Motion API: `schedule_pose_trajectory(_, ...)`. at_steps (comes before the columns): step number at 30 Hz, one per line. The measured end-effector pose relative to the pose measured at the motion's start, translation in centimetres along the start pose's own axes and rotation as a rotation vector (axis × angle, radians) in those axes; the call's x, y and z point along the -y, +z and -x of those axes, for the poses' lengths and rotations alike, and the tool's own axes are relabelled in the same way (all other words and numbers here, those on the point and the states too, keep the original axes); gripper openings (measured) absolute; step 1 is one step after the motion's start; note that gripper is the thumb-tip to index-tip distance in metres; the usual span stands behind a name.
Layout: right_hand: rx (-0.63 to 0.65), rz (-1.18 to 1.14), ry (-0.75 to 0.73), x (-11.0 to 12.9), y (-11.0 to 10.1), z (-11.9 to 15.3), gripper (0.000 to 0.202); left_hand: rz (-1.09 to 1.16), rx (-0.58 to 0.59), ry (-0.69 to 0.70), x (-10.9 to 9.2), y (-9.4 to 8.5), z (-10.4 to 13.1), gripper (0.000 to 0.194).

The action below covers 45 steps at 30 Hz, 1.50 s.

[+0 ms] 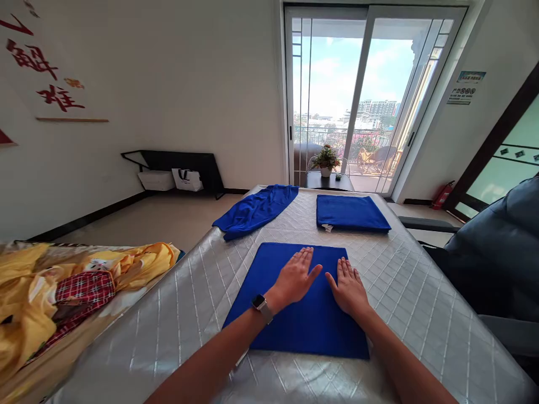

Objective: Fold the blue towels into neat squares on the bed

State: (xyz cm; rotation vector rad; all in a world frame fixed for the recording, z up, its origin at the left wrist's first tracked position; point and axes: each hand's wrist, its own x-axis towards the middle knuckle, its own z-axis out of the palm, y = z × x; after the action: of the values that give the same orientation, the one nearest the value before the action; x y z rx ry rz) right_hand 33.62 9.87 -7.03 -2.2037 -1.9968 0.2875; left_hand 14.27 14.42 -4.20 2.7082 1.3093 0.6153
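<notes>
Flat before me lies a blue cloth [307,331], folded into a rough rectangle on the quilted silver cover [177,320]. My left hand [295,275], with a watch [260,304] on its wrist, rests palm down on the cloth with its fingers out straight. Near the cloth's right edge, my right hand [348,285] also lies flat, thumb spread toward the left one. Neither hand grips anything. Farther back, a folded stack of blue cloth [351,213] sits to the right, and a crumpled blue cloth [259,210] lies loosely to the left.
Yellow and red plaid fabrics [84,286] are heaped at the left. A dark leather seat [501,247] stands close on the right. Beyond the far edge, a potted plant [325,160] stands on a small table before the sliding glass door [357,101].
</notes>
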Motion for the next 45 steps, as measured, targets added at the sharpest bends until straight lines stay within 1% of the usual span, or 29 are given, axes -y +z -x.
schedule_pose_trajectory(2,0.010,0.036,-0.018,-0.1,0.0,0.1,0.074,0.031,0.015,0.099,-3.4,1.9,-0.1,0.069)
schedule_pose_trajectory(4,0.033,0.086,-0.047,-0.3,0.0,0.2,0.069,0.060,0.022,0.121,-5.7,3.5,-0.1,0.069)
schedule_pose_trajectory(6,0.047,0.119,-0.070,-0.4,-0.1,0.3,0.067,0.079,0.039,0.100,-6.6,4.4,0.0,0.071)
schedule_pose_trajectory(8,0.043,0.113,-0.068,-0.3,-0.2,0.4,0.067,0.084,0.058,0.078,-6.4,4.6,0.3,0.071)
schedule_pose_trajectory(12,0.027,0.059,-0.035,-0.1,-0.3,0.3,0.073,0.052,0.086,0.052,-4.3,3.9,1.2,0.069)
schedule_pose_trajectory(16,0.003,0.029,-0.001,0.1,-0.3,0.2,0.078,-0.009,0.106,0.003,-1.0,2.6,2.8,0.072)
schedule_pose_trajectory(19,0.005,0.023,0.007,0.2,-0.3,0.2,0.079,-0.070,0.125,-0.092,2.8,0.9,4.6,0.075)
schedule_pose_trajectory(23,0.006,0.019,0.010,0.1,-0.2,0.2,0.080,-0.151,0.134,-0.289,8.7,-1.5,7.5,0.083)
schedule_pose_trajectory(25,0.004,0.027,0.010,0.0,0.0,0.2,0.080,-0.153,0.125,-0.361,10.8,-2.2,8.6,0.085)
schedule_pose_trajectory(26,0.003,0.032,0.010,0.0,0.2,0.1,0.080,-0.146,0.116,-0.378,11.4,-2.4,9.0,0.085)
schedule_pose_trajectory(29,-0.002,0.057,0.011,-0.2,0.6,0.0,0.080,-0.123,0.086,-0.380,12.0,-2.2,9.6,0.083)
schedule_pose_trajectory(32,-0.006,0.081,0.007,-0.4,0.9,-0.1,0.079,-0.109,0.064,-0.375,11.8,-2.0,9.5,0.084)
schedule_pose_trajectory(37,-0.018,0.093,0.010,-0.5,1.1,-0.1,0.080,-0.087,0.066,-0.362,11.8,-1.9,9.6,0.086)
schedule_pose_trajectory(41,-0.029,0.055,0.007,-0.6,1.2,0.0,0.081,-0.091,0.014,-0.348,11.9,-1.6,9.8,0.082)
schedule_pose_trajectory(45,-0.054,0.052,0.001,-0.6,1.5,0.0,0.080,-0.096,-0.004,-0.348,11.8,-1.5,9.8,0.084)
